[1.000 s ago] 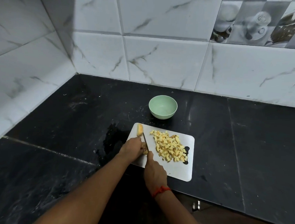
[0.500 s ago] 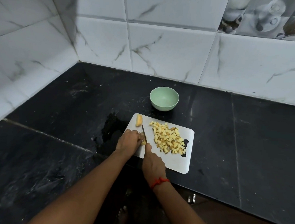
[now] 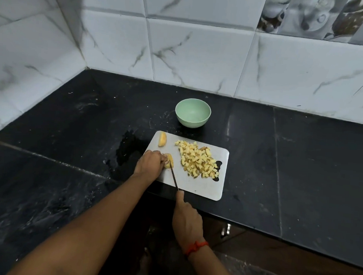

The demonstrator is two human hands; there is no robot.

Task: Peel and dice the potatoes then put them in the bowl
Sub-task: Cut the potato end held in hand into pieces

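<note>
Gripping slim knife (image 3: 174,177) in right hand (image 3: 186,218); at its 9 o'clock, pinning firm, likely slippery yellow potato chunk (image 3: 169,160) under curled left hand (image 3: 150,165).

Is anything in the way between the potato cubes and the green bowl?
Nothing visible. Only bare cutting board and black counter lie between the diced potato and the bowl; the uncut wedge sits off to the left.

Thin knife (image 3: 174,177) on potato (image 3: 169,162) — dice (image 3: 198,159) beside
</note>
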